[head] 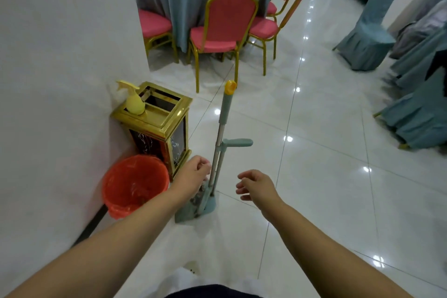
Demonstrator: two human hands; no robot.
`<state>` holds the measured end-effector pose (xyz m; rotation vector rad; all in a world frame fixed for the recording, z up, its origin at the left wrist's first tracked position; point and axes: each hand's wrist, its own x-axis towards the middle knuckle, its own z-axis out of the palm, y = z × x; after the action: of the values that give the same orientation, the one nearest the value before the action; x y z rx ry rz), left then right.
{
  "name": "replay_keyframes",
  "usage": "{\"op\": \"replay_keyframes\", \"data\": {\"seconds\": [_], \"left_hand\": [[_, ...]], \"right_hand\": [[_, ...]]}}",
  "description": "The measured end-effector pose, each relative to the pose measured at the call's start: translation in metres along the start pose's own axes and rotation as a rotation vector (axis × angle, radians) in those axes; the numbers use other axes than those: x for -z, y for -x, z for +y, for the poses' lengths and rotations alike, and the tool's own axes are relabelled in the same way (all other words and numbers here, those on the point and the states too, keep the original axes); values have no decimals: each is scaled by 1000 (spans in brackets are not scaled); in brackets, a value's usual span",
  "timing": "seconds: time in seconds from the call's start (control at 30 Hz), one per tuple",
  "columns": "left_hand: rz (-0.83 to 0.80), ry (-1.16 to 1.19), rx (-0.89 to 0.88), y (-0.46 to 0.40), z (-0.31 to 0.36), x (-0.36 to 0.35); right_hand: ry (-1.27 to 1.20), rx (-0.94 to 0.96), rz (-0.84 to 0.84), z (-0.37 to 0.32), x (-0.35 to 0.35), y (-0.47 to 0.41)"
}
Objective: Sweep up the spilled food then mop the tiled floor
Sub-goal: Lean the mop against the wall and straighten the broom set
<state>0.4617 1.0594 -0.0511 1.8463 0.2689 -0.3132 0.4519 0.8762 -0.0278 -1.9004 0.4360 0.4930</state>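
Note:
A teal broom [223,113] with a yellow cap stands upright in its teal dustpan [193,210] on the glossy white tiled floor [314,189]. The dustpan's side handle [238,143] sticks out to the right. My left hand [194,172] is just left of the two metal poles, fingers loosely curled, holding nothing. My right hand [256,185] hovers to the right of the poles, fingers apart and empty. No spilled food is visible on the tiles.
A bucket with an orange liner [134,185] sits by the white wall. Behind it stands a gold-framed bin [157,126] with a yellow spray bottle [134,100] on top. Red chairs [225,29] ring a draped round table; teal-covered chairs [416,113] line the right.

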Motion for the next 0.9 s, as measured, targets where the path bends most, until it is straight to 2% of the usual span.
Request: {"op": "replay_keyframes", "data": {"seconds": [0.2,0.43,0.53,0.73,0.9], "left_hand": [[90,41,3,-49,22,-5],[240,95,4,-101,54,-26],[314,106,-15,-118,66,-39],[486,71,-13,-129,74,-73],[626,117,-49,-117,72,-90]], "right_hand": [[145,75,-19,-24,13,-78],[550,245,20,-40,30,-176],[700,293,-90,-43,40,-211],[1024,347,-420,-55,47,-256],[1106,315,-622,-56,41,-262]]}}
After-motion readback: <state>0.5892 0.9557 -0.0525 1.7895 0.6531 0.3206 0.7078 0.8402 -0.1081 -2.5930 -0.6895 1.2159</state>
